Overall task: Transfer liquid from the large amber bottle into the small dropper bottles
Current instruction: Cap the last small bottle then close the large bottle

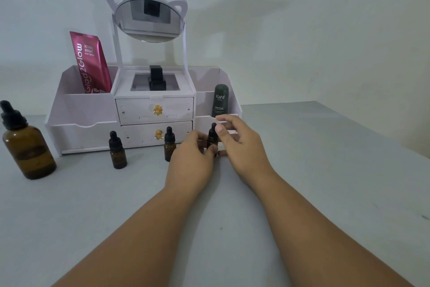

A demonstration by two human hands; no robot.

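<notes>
The large amber bottle [28, 147] with a black dropper cap stands at the far left of the grey table. Two small amber dropper bottles stand capped in front of the organizer, one to the left [117, 151] and one in the middle [169, 143]. A third small dropper bottle [212, 137] stands between my hands. My left hand [193, 158] grips its body with thumb and fingers. My right hand [239, 140] hovers at its black cap, fingertips touching or nearly touching it. The bottle's lower part is hidden by my fingers.
A white cosmetic organizer [83, 109] with two drawers and a cat-ear mirror [149, 19] stands at the back. It holds a pink sachet [92, 63], a black box [157, 79] and a dark green Kahf bottle [220, 100]. The table's right edge [372, 128] runs diagonally.
</notes>
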